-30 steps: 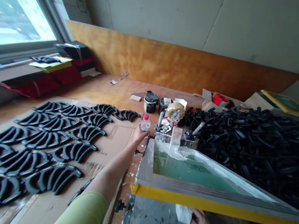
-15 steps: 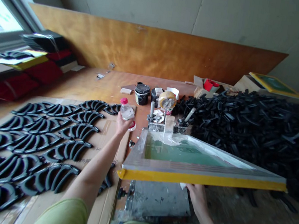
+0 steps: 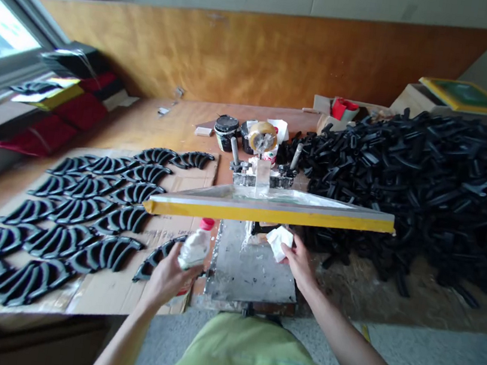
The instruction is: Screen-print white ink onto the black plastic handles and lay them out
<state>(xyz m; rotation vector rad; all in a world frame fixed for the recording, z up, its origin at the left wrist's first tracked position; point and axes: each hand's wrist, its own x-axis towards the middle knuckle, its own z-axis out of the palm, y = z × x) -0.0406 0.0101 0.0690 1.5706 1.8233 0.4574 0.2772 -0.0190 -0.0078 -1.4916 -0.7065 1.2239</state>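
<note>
My left hand (image 3: 169, 279) is closed around a clear plastic bottle (image 3: 195, 250) with a red cap, left of the grey metal base plate (image 3: 252, 277). Between the fingers of my right hand (image 3: 303, 264) is a crumpled white cloth or tissue (image 3: 279, 243), held above the plate's right side. Over the plate a screen printing frame (image 3: 275, 213) with a yellow-taped front edge stands tilted up from its hinge clamp (image 3: 263, 173). Under that edge a black curved piece (image 3: 259, 228) shows in part. The rest of it is hidden.
Rows of black curved pieces (image 3: 54, 240) lie on cardboard (image 3: 96, 295) at left. A large heap of similar black pieces (image 3: 408, 169) fills the right. Behind the clamp stand a black tub (image 3: 226, 132) and a tape roll (image 3: 262, 137). Another yellow-edged frame (image 3: 473, 98) rests at back right.
My left hand has brought the bottle back toward me, down beside the base plate. The frame shows more edge-on, and my right hand with the white cloth has come out from beneath it.
</note>
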